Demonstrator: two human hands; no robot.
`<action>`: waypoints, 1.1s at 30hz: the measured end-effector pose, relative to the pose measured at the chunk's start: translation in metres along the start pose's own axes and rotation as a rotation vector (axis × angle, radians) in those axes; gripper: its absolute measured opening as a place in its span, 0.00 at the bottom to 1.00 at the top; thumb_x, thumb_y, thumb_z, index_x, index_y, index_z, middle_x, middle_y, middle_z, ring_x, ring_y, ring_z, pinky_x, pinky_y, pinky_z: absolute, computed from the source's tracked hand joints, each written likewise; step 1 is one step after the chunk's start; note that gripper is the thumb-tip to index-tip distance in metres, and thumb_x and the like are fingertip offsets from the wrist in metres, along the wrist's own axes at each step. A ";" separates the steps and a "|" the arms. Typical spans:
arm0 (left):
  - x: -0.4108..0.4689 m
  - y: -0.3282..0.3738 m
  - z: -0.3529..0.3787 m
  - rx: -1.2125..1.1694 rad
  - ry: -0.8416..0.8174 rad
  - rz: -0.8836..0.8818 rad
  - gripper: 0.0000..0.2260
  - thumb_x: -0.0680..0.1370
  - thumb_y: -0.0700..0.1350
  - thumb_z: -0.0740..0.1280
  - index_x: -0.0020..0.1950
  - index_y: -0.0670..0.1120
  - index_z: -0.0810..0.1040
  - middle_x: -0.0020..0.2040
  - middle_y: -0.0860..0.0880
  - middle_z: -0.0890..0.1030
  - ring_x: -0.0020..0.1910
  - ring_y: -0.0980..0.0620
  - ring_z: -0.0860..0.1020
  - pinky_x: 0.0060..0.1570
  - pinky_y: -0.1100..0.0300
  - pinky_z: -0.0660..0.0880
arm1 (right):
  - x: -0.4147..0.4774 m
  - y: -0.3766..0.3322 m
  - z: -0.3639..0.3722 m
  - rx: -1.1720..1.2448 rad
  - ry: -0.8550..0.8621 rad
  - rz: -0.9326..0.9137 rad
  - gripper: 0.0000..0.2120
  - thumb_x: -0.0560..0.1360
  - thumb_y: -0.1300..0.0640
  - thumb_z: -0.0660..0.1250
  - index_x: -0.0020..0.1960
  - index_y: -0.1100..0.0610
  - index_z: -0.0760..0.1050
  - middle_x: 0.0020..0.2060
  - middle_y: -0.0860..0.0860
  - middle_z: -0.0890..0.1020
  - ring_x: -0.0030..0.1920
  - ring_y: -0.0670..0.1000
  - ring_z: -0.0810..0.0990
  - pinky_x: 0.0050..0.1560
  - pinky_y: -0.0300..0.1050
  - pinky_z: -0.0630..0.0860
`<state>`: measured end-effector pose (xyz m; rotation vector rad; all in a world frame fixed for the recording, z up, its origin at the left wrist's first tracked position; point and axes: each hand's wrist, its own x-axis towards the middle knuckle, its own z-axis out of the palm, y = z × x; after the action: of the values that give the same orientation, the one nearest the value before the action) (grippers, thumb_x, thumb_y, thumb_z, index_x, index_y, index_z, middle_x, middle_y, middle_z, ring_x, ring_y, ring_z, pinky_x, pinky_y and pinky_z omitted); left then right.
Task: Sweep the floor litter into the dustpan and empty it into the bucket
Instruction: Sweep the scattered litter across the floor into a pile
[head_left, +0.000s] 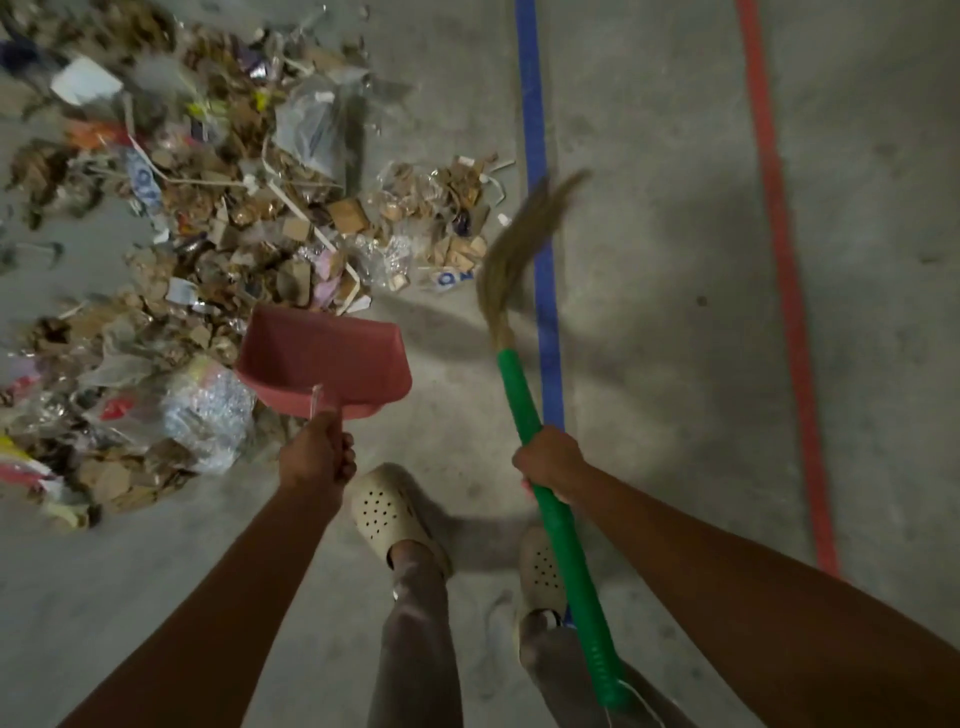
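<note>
The left hand gripped the handle of the pink dustpan, its mouth at the near edge of the litter heap, which spread from the pan's 9 to 1 o'clock. The right hand was closed round the green broom, its bristles blurred at the pan's 2 o'clock beside the blue line. No bucket showed. Best, I judged, to press the pan's lip flat to the floor, plant the bristles beyond the nearest scraps and draw short strokes toward 6 o'clock, lest light plastic skip over.

dustpan 1 | broom 1 | hands 2 | shoes 2 | floor lines 2
</note>
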<state>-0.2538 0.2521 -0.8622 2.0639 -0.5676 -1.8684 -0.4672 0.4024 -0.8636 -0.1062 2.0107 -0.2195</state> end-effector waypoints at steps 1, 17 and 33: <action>0.006 0.005 -0.007 0.006 0.008 0.012 0.08 0.81 0.45 0.61 0.42 0.47 0.73 0.32 0.47 0.71 0.20 0.56 0.66 0.18 0.67 0.60 | 0.000 -0.012 0.011 -0.026 -0.031 -0.031 0.12 0.75 0.62 0.66 0.57 0.62 0.70 0.45 0.60 0.82 0.28 0.52 0.79 0.23 0.42 0.73; 0.016 0.059 -0.090 -0.017 0.221 0.005 0.09 0.79 0.43 0.66 0.40 0.41 0.75 0.30 0.44 0.74 0.21 0.53 0.68 0.19 0.66 0.61 | -0.058 -0.127 0.059 -0.560 0.087 -0.589 0.15 0.78 0.51 0.67 0.59 0.56 0.69 0.42 0.52 0.77 0.38 0.54 0.76 0.36 0.43 0.70; 0.011 0.127 -0.025 0.039 0.075 0.140 0.17 0.78 0.47 0.69 0.32 0.42 0.74 0.26 0.45 0.73 0.21 0.52 0.66 0.22 0.62 0.61 | -0.064 -0.136 -0.008 -0.407 0.347 -0.580 0.13 0.79 0.42 0.64 0.50 0.51 0.66 0.29 0.46 0.69 0.27 0.44 0.68 0.26 0.38 0.61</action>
<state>-0.2392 0.1341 -0.8094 2.0519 -0.7157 -1.7073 -0.4500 0.2807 -0.7758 -0.9725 2.3029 -0.1978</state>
